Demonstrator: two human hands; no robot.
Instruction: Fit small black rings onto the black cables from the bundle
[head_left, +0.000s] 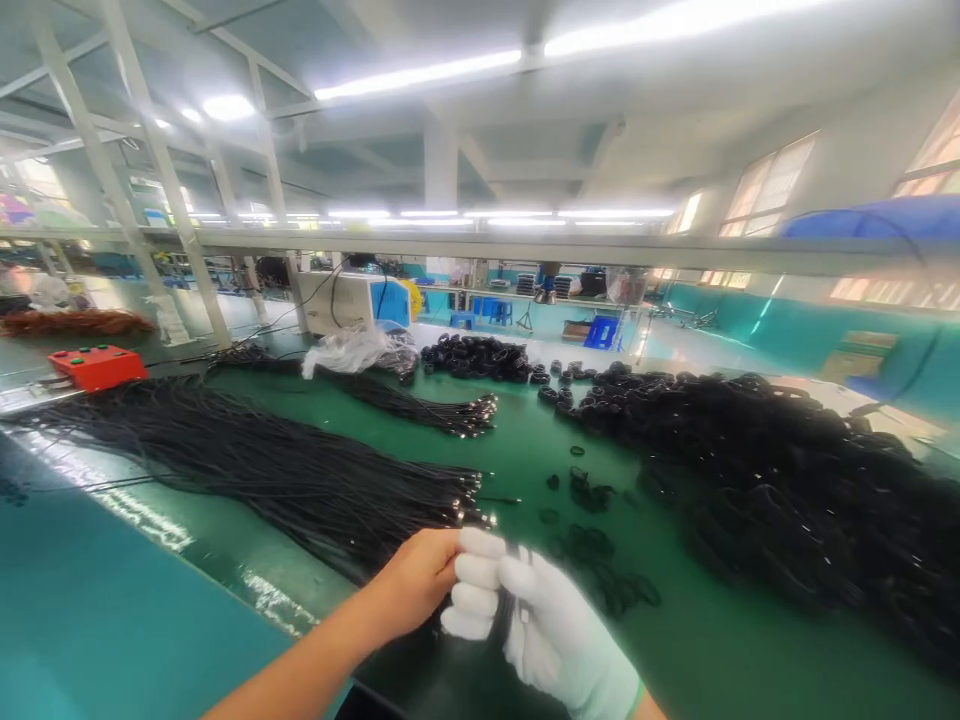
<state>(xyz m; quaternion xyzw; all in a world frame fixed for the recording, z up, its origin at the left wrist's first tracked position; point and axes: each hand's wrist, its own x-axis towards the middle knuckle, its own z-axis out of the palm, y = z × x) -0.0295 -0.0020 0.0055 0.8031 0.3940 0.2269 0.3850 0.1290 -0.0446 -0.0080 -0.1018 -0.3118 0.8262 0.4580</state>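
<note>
In the head view my right hand (555,620) wears a white glove, and its fingers are curled round a few black cables (504,618) that hang down. A small silvery end (524,615) shows by the glove. My left hand (420,578), bare, is closed right against the gloved fingers. Its fingertips are hidden behind them, so what it holds cannot be made out. Just beyond the hands lies a wide bundle of long black cables (300,460), their shiny metal tips pointing right. A smaller cable bundle (420,405) lies farther back.
Coiled black cables (757,470) form a big heap on the right of the green table (525,430). Loose black rings (589,490) lie mid-table. A red button box (97,367) stands at left, clear plastic bags (352,350) at the back. A metal shelf beam (480,243) crosses above.
</note>
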